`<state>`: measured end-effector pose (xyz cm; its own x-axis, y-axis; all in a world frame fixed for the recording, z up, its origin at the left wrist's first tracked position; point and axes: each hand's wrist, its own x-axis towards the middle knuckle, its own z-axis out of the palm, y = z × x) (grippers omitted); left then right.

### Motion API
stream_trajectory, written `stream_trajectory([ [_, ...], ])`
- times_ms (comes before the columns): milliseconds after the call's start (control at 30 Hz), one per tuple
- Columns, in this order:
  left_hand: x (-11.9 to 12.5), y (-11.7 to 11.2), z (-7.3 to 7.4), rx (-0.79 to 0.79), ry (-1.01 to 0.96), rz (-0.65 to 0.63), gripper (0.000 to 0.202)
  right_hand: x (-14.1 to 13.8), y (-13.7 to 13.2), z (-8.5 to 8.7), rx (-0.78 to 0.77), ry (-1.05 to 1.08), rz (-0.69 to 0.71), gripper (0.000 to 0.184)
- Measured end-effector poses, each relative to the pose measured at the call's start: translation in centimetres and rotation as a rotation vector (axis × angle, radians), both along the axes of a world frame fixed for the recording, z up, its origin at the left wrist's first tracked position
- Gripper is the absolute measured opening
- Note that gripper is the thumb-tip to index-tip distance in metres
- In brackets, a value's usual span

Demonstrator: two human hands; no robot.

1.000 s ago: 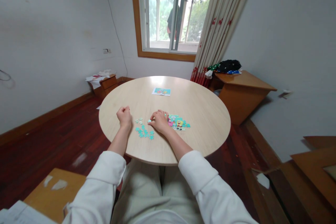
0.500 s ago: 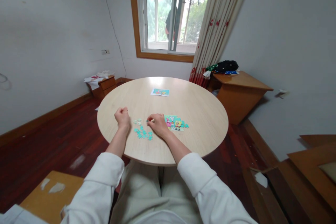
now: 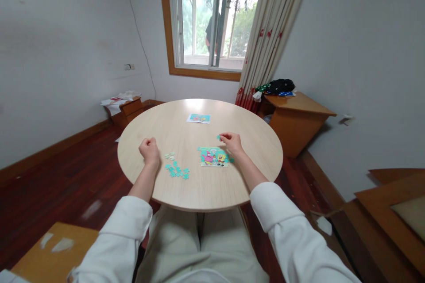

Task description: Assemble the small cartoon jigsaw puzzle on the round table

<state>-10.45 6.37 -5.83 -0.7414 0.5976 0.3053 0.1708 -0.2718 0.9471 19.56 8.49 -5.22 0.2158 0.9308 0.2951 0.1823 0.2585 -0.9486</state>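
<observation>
A small teal puzzle piece (image 3: 218,137) is pinched between the fingertips of my right hand (image 3: 231,141). That hand hovers just above the upper right edge of the partly joined jigsaw puzzle (image 3: 212,159), which shows a pink and a yellow cartoon figure on teal. Its wrist hides part of the puzzle's right side. My left hand (image 3: 149,149) rests on the table as a closed fist, with nothing showing in it. Between the left hand and the puzzle lie several loose teal pieces (image 3: 177,171) and a few pale pieces (image 3: 170,155).
A printed reference picture (image 3: 199,118) lies toward the far side of the round table (image 3: 186,194). Behind the table are a window (image 3: 212,22) and a curtain (image 3: 262,40). A wooden desk (image 3: 299,119) with clothes on it stands at the right. A person is visible outside the window.
My right hand has moved right from beside the loose pieces to the puzzle's upper right, carrying a piece. The left fist stays put. The view has shifted slightly.
</observation>
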Motion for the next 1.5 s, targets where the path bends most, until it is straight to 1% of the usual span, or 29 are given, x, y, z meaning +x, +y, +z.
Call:
stream_trajectory([
  [100,0.1,0.0,0.1,-0.002,-0.001,0.003,0.021,1.1,0.1,-0.2,-0.028,0.042,-0.020,0.008],
  [200,0.2,0.0,0.3,-0.016,0.000,0.002,0.020,1.5,0.2,-0.1,-0.066,0.061,-0.024,0.009],
  [433,0.1,0.1,0.3,-0.006,-0.008,0.012,0.019,1.5,-0.2,0.6,-0.132,0.037,-0.031,0.012],
  [633,0.0,0.1,0.2,-0.015,-0.002,0.020,0.019,1.2,-0.6,1.5,-0.222,0.005,-0.019,0.014],
  [733,0.1,0.0,0.2,-0.014,-0.006,0.021,0.020,0.9,-0.8,1.6,-0.270,0.011,-0.008,0.013],
  [867,0.1,-0.2,0.4,-0.016,-0.002,0.021,0.020,0.8,-1.5,1.2,-0.358,0.071,0.049,0.003],
  [933,0.2,-0.2,0.5,-0.018,-0.005,0.019,0.020,0.9,-1.9,1.0,-0.403,0.095,0.097,0.006],
  [1067,0.2,-0.3,0.6,-0.015,-0.015,0.016,0.020,1.5,-2.4,0.8,-0.484,0.072,0.189,0.009],
  [1133,0.2,-0.4,0.6,-0.017,-0.016,0.018,0.020,1.7,-2.4,0.8,-0.496,0.071,0.196,0.009],
  [1300,0.2,-0.3,0.6,-0.022,-0.016,0.019,0.020,1.9,-1.7,0.3,-0.466,0.093,0.199,0.009],
  [1500,0.1,-0.3,0.6,-0.015,-0.020,0.020,0.019,2.3,-1.4,-0.2,-0.441,0.077,0.163,0.010],
])
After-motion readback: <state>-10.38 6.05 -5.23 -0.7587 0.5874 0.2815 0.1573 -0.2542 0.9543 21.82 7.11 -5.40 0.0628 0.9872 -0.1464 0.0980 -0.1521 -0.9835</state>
